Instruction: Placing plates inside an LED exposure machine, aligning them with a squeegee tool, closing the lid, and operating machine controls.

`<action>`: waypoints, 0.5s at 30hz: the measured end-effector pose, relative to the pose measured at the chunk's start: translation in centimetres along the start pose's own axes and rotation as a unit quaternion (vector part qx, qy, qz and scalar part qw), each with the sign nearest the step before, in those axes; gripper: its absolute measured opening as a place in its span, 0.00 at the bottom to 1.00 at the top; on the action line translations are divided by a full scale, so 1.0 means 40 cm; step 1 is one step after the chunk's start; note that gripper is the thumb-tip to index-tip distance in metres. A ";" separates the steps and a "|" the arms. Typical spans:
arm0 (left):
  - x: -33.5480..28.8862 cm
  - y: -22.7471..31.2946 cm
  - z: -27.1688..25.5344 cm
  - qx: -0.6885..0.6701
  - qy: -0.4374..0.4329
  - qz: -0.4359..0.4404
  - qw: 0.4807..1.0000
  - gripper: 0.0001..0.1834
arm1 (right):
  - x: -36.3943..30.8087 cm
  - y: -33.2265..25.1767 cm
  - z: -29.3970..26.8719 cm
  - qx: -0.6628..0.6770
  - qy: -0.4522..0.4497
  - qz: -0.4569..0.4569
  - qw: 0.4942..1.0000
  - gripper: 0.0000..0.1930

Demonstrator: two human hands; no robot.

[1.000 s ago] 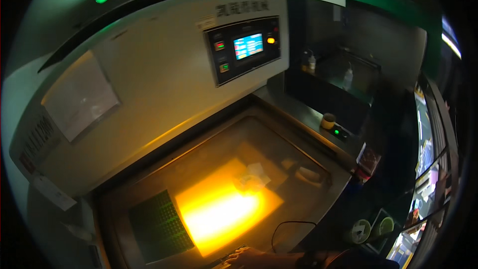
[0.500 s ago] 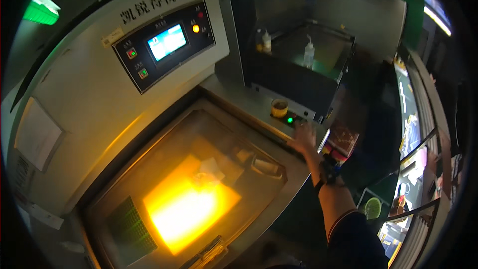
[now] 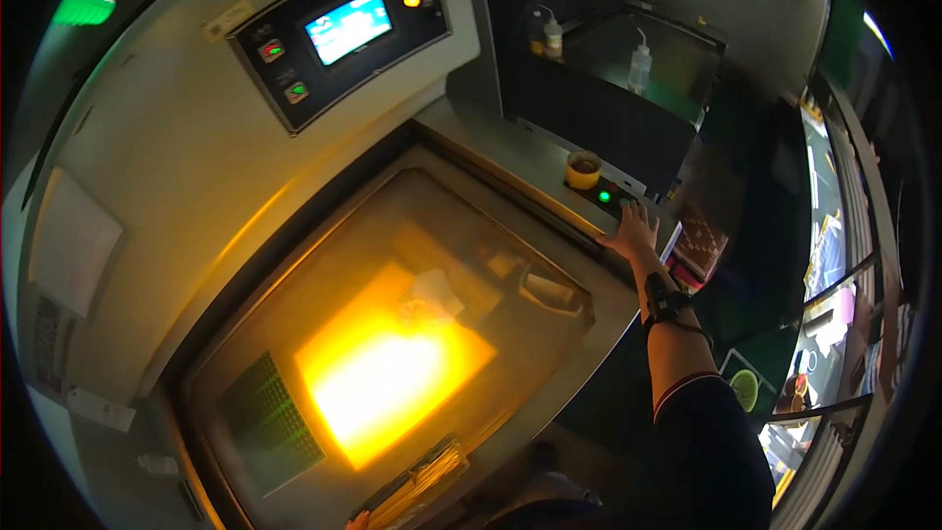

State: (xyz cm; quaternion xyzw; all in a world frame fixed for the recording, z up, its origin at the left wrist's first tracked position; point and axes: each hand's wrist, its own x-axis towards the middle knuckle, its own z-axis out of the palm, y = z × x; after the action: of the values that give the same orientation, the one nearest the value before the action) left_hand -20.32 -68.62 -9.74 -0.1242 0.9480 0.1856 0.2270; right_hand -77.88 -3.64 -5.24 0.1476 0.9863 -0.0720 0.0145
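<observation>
My right hand rests at the right rim of the exposure machine, fingers spread, beside a small black button panel with a lit green button. No object shows in it. A yellow round container sits just beyond the panel. Only a bit of my left hand shows at the lower edge, by the handle on the front of the frame; its grip is hidden. Under the frame's clear cover glows a bright yellow rectangular sheet. A dark green patterned panel lies to its left.
A control panel with a lit screen is on the machine's upper body. Squeeze bottles stand on a back bench. A brown patterned box lies right of my hand, and a green round basket is lower right.
The view has shifted, so the machine sits higher and further right in the picture. A bit of my left hand has come into view by the handle. My right hand stays beside the buttons.
</observation>
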 end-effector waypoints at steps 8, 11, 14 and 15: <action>-0.051 -0.100 -0.015 0.004 0.022 0.021 1.000 0.36 | -0.552 -0.127 0.266 -0.067 0.208 -0.275 0.936 0.31; -0.040 -0.299 -0.053 0.027 0.016 0.010 0.999 0.34 | -0.992 -0.115 0.330 -0.087 -0.074 -0.416 0.902 0.42; 0.024 -0.503 -0.129 0.061 0.015 -0.028 0.998 0.31 | -1.400 -0.068 0.403 0.037 -0.188 -0.226 0.955 0.42; 0.053 -0.571 -0.160 0.077 0.016 -0.045 0.996 0.30 | -1.485 -0.055 0.433 0.056 -0.260 -0.134 0.955 0.46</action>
State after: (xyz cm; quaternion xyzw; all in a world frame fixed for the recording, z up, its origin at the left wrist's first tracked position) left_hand -17.33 -92.11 -12.19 -0.1520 0.9563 0.1000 0.2288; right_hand -21.60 -25.42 -19.12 -0.0087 0.9537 -0.1641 0.2519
